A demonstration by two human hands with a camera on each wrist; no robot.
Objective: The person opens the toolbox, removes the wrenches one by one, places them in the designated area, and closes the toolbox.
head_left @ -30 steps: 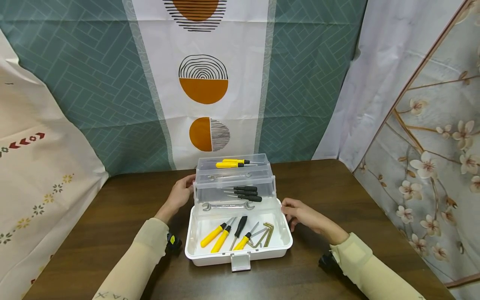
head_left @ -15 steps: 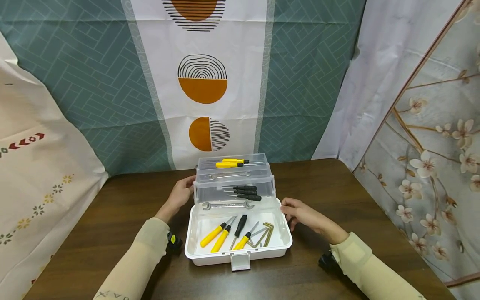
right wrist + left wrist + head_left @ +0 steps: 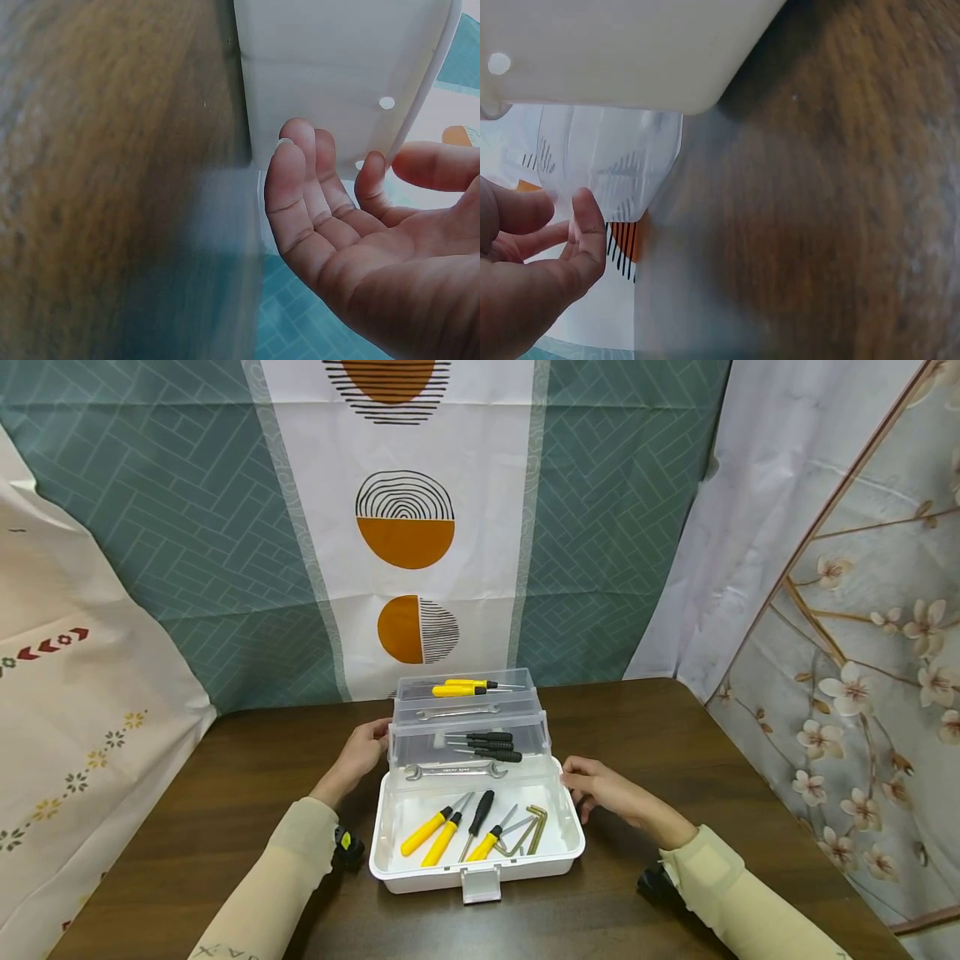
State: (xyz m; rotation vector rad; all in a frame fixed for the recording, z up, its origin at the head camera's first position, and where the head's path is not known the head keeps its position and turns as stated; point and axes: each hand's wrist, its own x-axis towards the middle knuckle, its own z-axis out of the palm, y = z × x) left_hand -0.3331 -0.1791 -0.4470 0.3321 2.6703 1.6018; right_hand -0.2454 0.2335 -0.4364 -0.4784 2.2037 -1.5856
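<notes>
A white toolbox stands open on the table, its tiered clear trays and lid folded back. Inside its base lie yellow-handled screwdrivers, a black-handled screwdriver and brass-coloured hex keys. On the clear tiers are open-end wrenches, small black screwdrivers and more yellow screwdrivers. My left hand is at the left edge of the clear part, fingertips close against it in the left wrist view. With loosely bent fingers, my right hand touches the box's right side near the rim.
The toolbox's front latch hangs down. Dark wooden table surrounds the box. Patterned cloth hangs behind the table, with a floral cloth at the right and a pale one at the left.
</notes>
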